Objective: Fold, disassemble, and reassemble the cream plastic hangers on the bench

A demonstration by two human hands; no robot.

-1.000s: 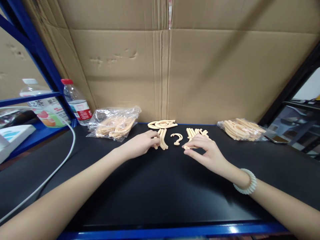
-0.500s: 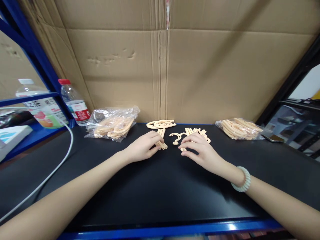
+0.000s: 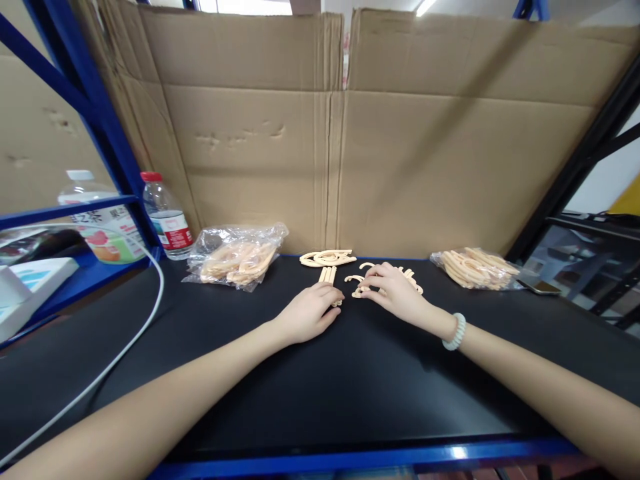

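My left hand [image 3: 311, 313] rests at the near end of a row of straight pale wooden strips [image 3: 327, 274]. Its fingers and thumb close around the strips' ends, which show a little between them. To the right, my right hand [image 3: 400, 295] has thumb and fingertips together at a small curved wooden piece [image 3: 357, 293]. Another curved piece [image 3: 353, 278] lies just beyond those fingertips. More wooden pieces [image 3: 414, 283] show partly behind the right hand, which hides the rest. Flat curved pieces forming an oval outline [image 3: 327, 258] lie at the table's back edge.
Clear bags of wooden pieces stand at back left [image 3: 237, 260] and back right [image 3: 473, 268], with a phone-like flat object [image 3: 541, 287] beside the latter. A red-capped bottle [image 3: 170, 223], a white cable [image 3: 145, 320] and a cardboard wall [image 3: 260, 153] border the black table [image 3: 310, 400].
The view has tilted up. My left hand has come down over the near ends of the strips, and my right hand has moved farther forward among the curved pieces.
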